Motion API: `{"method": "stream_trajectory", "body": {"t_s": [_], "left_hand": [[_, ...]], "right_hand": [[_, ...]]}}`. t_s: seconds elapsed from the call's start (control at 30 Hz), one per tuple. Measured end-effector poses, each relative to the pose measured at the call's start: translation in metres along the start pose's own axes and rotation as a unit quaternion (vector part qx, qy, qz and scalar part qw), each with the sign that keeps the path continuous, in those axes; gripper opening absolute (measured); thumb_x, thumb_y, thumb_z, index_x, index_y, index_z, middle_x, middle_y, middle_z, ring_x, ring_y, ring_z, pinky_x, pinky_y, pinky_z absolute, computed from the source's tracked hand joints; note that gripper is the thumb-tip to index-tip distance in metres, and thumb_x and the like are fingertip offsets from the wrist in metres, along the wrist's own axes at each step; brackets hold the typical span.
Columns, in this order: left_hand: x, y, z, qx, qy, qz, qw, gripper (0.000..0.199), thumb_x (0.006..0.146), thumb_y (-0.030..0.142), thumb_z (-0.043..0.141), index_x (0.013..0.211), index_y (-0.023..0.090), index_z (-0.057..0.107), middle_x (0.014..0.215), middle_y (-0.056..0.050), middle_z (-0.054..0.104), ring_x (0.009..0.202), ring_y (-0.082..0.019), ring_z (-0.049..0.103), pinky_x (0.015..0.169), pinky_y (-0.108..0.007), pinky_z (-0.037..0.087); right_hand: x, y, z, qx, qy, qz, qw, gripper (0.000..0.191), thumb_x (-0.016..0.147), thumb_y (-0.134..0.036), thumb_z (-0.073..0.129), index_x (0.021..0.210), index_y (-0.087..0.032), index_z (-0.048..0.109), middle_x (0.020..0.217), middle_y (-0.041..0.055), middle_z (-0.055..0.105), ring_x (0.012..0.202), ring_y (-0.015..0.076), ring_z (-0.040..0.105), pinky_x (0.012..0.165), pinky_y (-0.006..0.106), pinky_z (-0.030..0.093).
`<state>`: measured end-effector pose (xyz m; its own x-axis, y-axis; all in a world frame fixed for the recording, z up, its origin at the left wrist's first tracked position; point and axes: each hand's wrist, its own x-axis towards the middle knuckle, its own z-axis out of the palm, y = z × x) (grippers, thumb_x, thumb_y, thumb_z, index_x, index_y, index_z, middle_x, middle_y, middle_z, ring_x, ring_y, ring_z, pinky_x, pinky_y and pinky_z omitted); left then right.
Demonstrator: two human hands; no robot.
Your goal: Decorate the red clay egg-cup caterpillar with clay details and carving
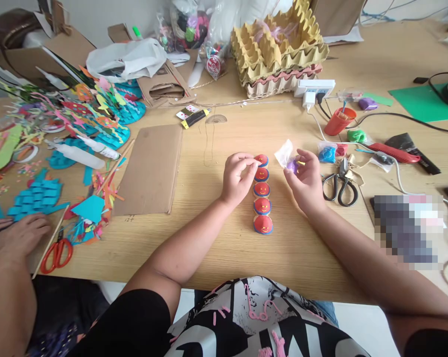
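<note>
A column of several red domes with blue rims and yellow smiling faces, an egg-carton strip [262,205] by its look, lies in front of me. My left hand [237,179] is at its far end, thumb and forefinger pinched beside the farthest dome. Whatever is in that pinch is too small to make out. To the right of the strip, my right hand [306,182] curls its fingers around a small packet of purple clay [292,165], whose clear wrapper [284,152] sticks out to the left. A bit of yellow shows between those fingers.
Black-handled pliers [343,184], blue clay [327,153] and a red cup [340,121] lie to the right. Cardboard [149,168] and paper scraps lie left. Egg trays [279,54] stand behind. A co-worker's hand [21,235] is at far left near red scissors [57,255].
</note>
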<state>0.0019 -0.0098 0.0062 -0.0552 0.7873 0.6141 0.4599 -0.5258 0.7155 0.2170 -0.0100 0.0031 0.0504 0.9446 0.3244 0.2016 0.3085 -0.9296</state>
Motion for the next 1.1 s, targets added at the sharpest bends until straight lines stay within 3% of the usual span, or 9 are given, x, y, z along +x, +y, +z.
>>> {"method": "stream_trajectory", "body": {"t_s": [0.17, 0.3, 0.53, 0.73, 0.97, 1.1], "left_hand": [[-0.001, 0.010, -0.002, 0.003, -0.041, 0.009, 0.999, 0.046, 0.111, 0.060, 0.049, 0.105, 0.027, 0.080, 0.116, -0.009, 0.075, 0.120, -0.024, 0.067, 0.115, -0.045, 0.049], [-0.002, 0.010, -0.001, -0.024, -0.047, 0.005, 0.999, 0.041, 0.111, 0.056, 0.053, 0.102, 0.026, 0.078, 0.115, -0.008, 0.076, 0.120, -0.023, 0.068, 0.115, -0.044, 0.050], [-0.003, 0.004, 0.000, -0.053, -0.069, -0.032, 0.996, 0.039, 0.107, 0.060, 0.059, 0.098, 0.025, 0.073, 0.117, -0.009, 0.076, 0.122, -0.024, 0.069, 0.115, -0.045, 0.053], [-0.004, 0.000, 0.000, -0.072, -0.092, -0.043, 0.992, 0.033, 0.106, 0.055, 0.063, 0.099, 0.025, 0.074, 0.119, -0.009, 0.077, 0.124, -0.024, 0.070, 0.117, -0.045, 0.052], [-0.004, 0.000, 0.000, -0.069, -0.115, -0.003, 0.991, 0.015, 0.103, 0.040, 0.071, 0.099, 0.026, 0.077, 0.122, -0.007, 0.076, 0.128, -0.025, 0.068, 0.119, -0.047, 0.049], [-0.004, 0.001, 0.000, -0.030, -0.101, 0.018, 0.994, 0.012, 0.102, 0.036, 0.071, 0.097, 0.027, 0.075, 0.119, -0.007, 0.077, 0.125, -0.025, 0.067, 0.119, -0.048, 0.051]], "right_hand": [[-0.005, 0.003, -0.006, -0.166, -0.019, -0.127, 0.978, 0.067, 0.089, -0.027, 0.070, 0.154, -0.031, 0.055, 0.127, 0.0119, 0.058, 0.108, 0.0283, 0.065, 0.087, 0.047, 0.064], [-0.005, 0.001, -0.007, -0.178, -0.056, -0.189, 0.964, 0.071, 0.088, -0.018, 0.068, 0.156, -0.034, 0.056, 0.125, 0.0109, 0.059, 0.111, 0.0281, 0.066, 0.093, 0.049, 0.063], [-0.003, 0.000, -0.005, -0.181, -0.076, -0.198, 0.960, 0.071, 0.088, -0.015, 0.066, 0.155, -0.036, 0.057, 0.130, 0.0125, 0.060, 0.119, 0.0307, 0.067, 0.101, 0.052, 0.063], [-0.004, -0.001, -0.006, -0.173, -0.087, -0.204, 0.960, 0.070, 0.089, -0.012, 0.063, 0.155, -0.036, 0.057, 0.132, 0.0128, 0.060, 0.118, 0.0302, 0.068, 0.097, 0.050, 0.065], [-0.004, -0.004, -0.004, -0.163, -0.085, -0.209, 0.960, 0.069, 0.090, -0.008, 0.058, 0.153, -0.038, 0.058, 0.134, 0.0126, 0.060, 0.119, 0.0300, 0.069, 0.092, 0.050, 0.066], [-0.006, -0.003, -0.003, -0.158, -0.081, -0.211, 0.961, 0.065, 0.092, -0.010, 0.058, 0.151, -0.036, 0.055, 0.140, 0.0143, 0.058, 0.124, 0.0313, 0.066, 0.088, 0.049, 0.067]]}}
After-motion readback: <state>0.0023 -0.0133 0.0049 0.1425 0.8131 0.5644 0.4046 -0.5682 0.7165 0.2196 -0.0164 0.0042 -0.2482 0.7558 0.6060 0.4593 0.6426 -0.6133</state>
